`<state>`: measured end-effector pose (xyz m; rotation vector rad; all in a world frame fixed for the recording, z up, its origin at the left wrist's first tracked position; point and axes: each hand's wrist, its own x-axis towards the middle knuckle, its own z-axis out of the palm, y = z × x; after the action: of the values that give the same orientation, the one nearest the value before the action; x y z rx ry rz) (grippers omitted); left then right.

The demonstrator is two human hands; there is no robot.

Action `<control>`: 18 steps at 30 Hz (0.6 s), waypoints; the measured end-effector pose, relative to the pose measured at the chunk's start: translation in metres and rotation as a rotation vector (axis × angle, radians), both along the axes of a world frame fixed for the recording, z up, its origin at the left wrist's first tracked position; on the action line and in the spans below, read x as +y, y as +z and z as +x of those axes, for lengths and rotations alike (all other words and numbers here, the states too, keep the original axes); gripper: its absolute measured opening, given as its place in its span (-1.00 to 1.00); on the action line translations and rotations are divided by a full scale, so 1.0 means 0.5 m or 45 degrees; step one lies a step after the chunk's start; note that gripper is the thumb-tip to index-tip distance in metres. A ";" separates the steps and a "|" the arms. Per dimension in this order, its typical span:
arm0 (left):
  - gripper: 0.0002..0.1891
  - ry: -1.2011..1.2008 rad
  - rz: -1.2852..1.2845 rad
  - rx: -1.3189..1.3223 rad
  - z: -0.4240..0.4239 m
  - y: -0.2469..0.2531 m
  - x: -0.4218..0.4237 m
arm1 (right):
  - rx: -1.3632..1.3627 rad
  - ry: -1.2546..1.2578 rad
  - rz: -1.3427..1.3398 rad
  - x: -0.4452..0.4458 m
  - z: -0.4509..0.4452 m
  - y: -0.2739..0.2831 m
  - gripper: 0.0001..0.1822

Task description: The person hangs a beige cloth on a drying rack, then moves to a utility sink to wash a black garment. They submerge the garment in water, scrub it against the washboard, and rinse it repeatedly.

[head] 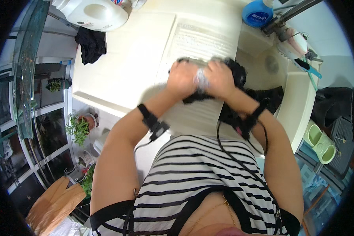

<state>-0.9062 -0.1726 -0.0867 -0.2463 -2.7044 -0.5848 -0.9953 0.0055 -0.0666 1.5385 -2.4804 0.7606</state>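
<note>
My left hand (183, 79) and my right hand (219, 79) are side by side, fingers curled over a bunched black cloth (238, 72). The cloth lies on the ribbed washboard (199, 41) of a cream laundry sink. Motion blurs both hands. A pale patch (201, 79) shows between them; whether it is a label or suds I cannot tell. Wet streaks mark the ribs above my knuckles. More black fabric (271, 96) hangs down in the sink basin (261, 63) to the right, partly hidden by my right forearm.
A white jug (96, 14) stands at the back left, above a black garment (91, 44) on the counter's edge. At the back right are a blue bottle (257, 14) and a metal pipe (292, 14). A teal-handled brush (308, 68) rests on the right rim. Cables hang from both wrists.
</note>
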 end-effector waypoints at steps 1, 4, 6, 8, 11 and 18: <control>-0.79 0.019 0.033 -0.004 -0.030 -0.010 -0.014 | 0.059 -0.023 -0.057 -0.016 -0.021 -0.024 -0.74; -0.79 0.212 -0.001 -0.127 -0.124 0.013 -0.049 | -0.113 -0.309 0.043 -0.083 -0.066 0.017 -0.76; -0.65 0.305 0.127 -0.289 -0.147 0.025 -0.056 | -0.293 -0.407 0.101 -0.091 -0.090 0.015 -0.70; -0.48 0.397 0.132 -0.180 -0.120 0.017 -0.061 | -0.586 -0.308 0.051 -0.071 -0.109 0.021 -0.57; -0.03 0.352 0.375 -0.603 -0.107 0.046 -0.108 | -0.198 -0.287 -0.104 -0.001 -0.148 -0.026 -0.31; -0.08 0.155 0.899 -0.911 -0.021 0.096 -0.151 | -0.866 -0.437 0.050 0.023 -0.140 0.100 -0.41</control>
<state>-0.9167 -0.2481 -0.0388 0.3825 -2.8602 -1.7968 -1.0651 0.0172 -0.0166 0.9019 -3.1123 1.3419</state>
